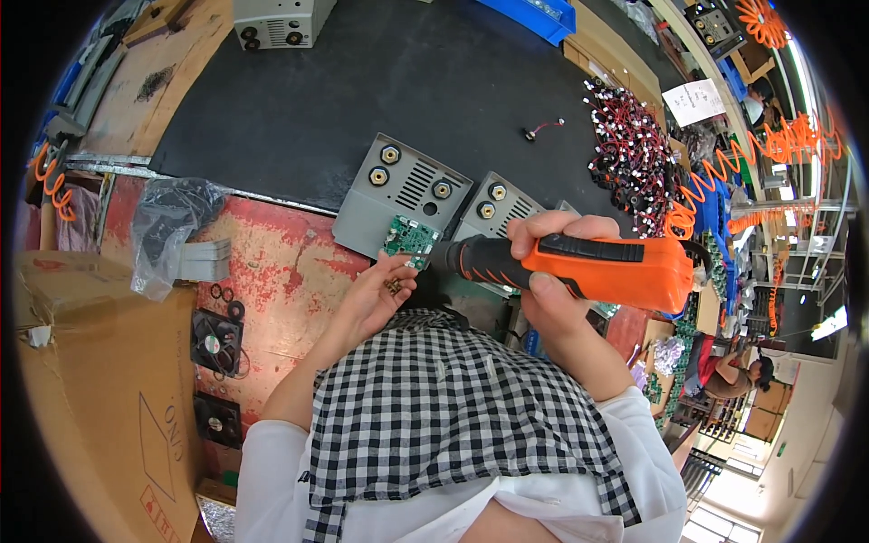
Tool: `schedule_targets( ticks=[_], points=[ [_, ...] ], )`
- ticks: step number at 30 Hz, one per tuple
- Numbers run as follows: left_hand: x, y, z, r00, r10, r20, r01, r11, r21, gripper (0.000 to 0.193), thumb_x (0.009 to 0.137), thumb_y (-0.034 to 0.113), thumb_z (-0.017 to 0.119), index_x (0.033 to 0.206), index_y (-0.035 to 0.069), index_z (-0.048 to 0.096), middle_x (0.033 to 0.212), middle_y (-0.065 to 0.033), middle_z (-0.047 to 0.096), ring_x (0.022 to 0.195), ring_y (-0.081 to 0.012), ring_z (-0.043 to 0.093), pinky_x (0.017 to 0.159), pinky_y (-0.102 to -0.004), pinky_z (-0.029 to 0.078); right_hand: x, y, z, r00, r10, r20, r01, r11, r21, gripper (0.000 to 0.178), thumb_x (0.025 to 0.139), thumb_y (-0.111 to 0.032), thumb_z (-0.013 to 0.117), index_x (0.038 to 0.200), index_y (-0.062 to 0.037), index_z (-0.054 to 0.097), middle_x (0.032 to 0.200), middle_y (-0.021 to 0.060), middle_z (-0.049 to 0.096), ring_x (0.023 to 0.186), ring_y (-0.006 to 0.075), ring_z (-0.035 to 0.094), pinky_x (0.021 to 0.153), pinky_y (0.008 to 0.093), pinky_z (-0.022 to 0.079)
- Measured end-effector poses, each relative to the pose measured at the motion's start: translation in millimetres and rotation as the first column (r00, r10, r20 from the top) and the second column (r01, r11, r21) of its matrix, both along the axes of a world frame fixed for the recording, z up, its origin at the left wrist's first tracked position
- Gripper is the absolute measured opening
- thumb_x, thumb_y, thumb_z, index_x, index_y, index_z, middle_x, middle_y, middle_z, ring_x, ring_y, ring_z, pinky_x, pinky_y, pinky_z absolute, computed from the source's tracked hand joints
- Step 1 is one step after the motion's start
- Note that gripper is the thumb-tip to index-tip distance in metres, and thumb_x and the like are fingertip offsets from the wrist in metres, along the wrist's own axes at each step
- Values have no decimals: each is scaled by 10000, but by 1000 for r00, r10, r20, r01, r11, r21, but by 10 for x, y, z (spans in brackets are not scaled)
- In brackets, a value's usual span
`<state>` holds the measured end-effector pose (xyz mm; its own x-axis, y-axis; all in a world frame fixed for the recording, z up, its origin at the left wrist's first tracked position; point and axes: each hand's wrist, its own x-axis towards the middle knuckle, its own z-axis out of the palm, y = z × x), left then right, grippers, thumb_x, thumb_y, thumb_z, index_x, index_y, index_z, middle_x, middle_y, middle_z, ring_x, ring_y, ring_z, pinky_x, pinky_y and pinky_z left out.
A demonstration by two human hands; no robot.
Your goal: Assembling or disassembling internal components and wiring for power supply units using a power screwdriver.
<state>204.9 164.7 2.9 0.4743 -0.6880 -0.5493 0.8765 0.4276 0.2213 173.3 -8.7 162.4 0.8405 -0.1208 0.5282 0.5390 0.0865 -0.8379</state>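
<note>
A grey, slotted metal panel with round brass-centred terminals (405, 185) is at the edge of the black-topped table (272, 127). Over the panel's near right corner, the left hand (373, 297) grasps a small green rectangular circuit board (410, 237) by its near edge in its fingers. Right of the panel, the right hand's (557, 312) fingers grip an orange-and-black handheld power tool (606, 271), nose toward the board; contact is unclear.

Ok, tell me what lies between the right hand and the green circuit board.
In the head view, the black nose of the orange power tool runs from the right hand toward the green circuit board; whether they touch is unclear.
</note>
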Motion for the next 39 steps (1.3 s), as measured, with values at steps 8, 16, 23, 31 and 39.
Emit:
schedule_targets(
  ticks=[8, 16, 23, 31, 39],
  points=[
    [-35, 52, -333, 995, -95, 20, 86, 960, 268, 405, 857, 412, 358, 886, 28, 485, 679, -65, 530, 611, -149, 499, 558, -237, 395, 313, 145, -168, 983, -172, -60, 171, 985, -26, 394, 601, 41, 505, 930, -90, 332, 861, 154, 493, 702, 196, 484, 670, 359, 411],
    [84, -115, -300, 998, -13, 65, -10, 940, 341, 332, 854, 394, 392, 722, 91, 426, 521, -3, 441, 478, -108, 419, 465, -228, 338, 437, 163, -212, 989, -115, -97, 102, 986, -131, 401, 606, 66, 520, 929, -74, 327, 863, 157, 495, 712, 194, 491, 669, 338, 423],
    [67, -132, -301, 994, 24, 105, -57, 942, 330, 322, 837, 390, 438, 709, 96, 418, 492, 7, 407, 447, -96, 378, 436, -215, 290, 538, 316, -263, 998, 63, -26, -68, 946, -318, 432, 625, 74, 588, 942, -69, 332, 901, 134, 508, 711, 155, 519, 635, 279, 445],
    [71, -158, -312, 992, 44, 122, -84, 933, 349, 341, 829, 395, 451, 689, 86, 418, 496, 2, 399, 440, -100, 372, 420, -216, 279, 617, 285, -265, 999, 26, -45, -38, 961, -275, 431, 626, 81, 573, 953, -62, 332, 927, 146, 513, 731, 159, 528, 654, 286, 447],
    [53, -156, -335, 989, 54, 136, -100, 928, 358, 344, 830, 395, 450, 696, 80, 428, 504, -1, 411, 440, -99, 376, 414, -218, 283, 480, 212, -145, 998, -46, -48, 37, 981, -188, 407, 597, 86, 516, 923, -66, 325, 872, 164, 507, 696, 189, 502, 658, 335, 427]
  ],
)
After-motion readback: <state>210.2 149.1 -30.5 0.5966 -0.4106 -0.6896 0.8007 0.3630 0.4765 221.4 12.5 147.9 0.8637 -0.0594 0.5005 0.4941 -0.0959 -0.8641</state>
